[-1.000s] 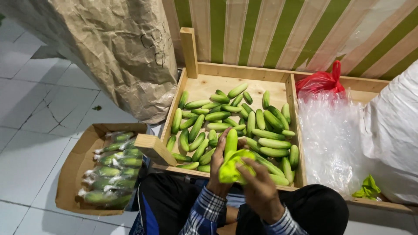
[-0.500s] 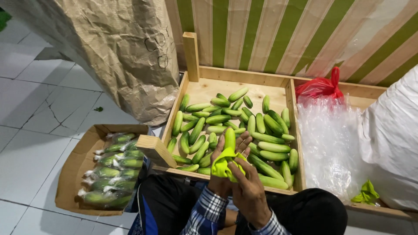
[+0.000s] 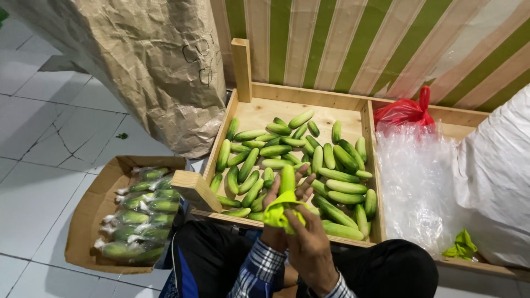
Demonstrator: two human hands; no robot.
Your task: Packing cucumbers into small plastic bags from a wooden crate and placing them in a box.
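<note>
My left hand (image 3: 275,194) holds a cucumber (image 3: 287,179) upright over the near edge of a wooden crate (image 3: 309,95), fingers spread behind it. A bright yellow-green cloth (image 3: 279,211) wraps the cucumber's lower end. My right hand (image 3: 307,243) grips that cloth from below and in front. Several loose green cucumbers (image 3: 276,150) lie on the crate's floor just beyond my hands.
A cardboard box (image 3: 94,215) with several plastic-wrapped cucumber packs (image 3: 138,218) lies on the tiled floor at left. A large brown paper sack (image 3: 149,60) stands behind it. Right of the crate are clear plastic bags (image 3: 417,176), a red bag (image 3: 406,110), a white sack (image 3: 497,171) and another green cloth (image 3: 461,245).
Both hands with the cucumber and cloth have drifted slightly left and toward me. The cloth has slid lower on the cucumber, and the left fingers have spread.
</note>
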